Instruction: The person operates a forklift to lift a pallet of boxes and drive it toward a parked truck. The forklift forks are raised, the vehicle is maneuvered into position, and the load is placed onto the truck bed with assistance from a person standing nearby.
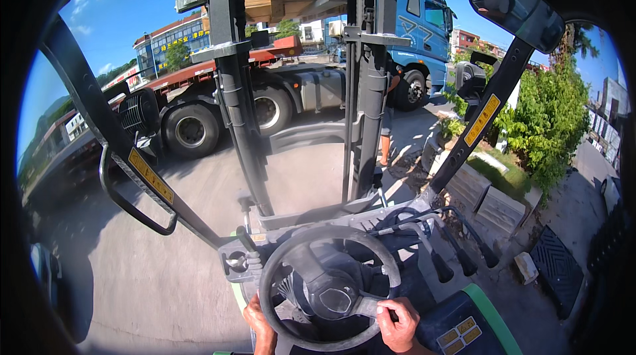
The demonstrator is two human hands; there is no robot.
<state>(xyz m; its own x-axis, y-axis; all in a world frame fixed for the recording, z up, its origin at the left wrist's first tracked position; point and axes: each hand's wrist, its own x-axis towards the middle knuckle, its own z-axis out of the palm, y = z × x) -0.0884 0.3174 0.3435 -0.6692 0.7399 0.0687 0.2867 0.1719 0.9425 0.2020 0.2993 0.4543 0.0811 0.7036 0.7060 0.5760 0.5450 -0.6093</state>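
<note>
A dark grey steering wheel (331, 230) stands in front of me, with a round hub (336, 298) at its middle. My left hand (259, 325) is closed at the wheel's lower left rim, its fingers partly hidden. At the lower right of the wheel, my right hand (399, 325) is closed around the rim by a spoke. Several bent levers with black knobs (442, 267) rise to the right of the wheel, and neither hand touches them. Left of the wheel is a small black lever (246, 239) beside a cup-shaped recess (236, 261).
Ahead rises the forklift's black mast (242, 116), with wooden boards (281, 5) high between its uprights. Beyond it stands a blue truck (411, 34) with a red flatbed (179, 80). A person (386, 136) is partly hidden behind the right upright. Bushes (546, 116) and stone blocks (500, 209) lie right.
</note>
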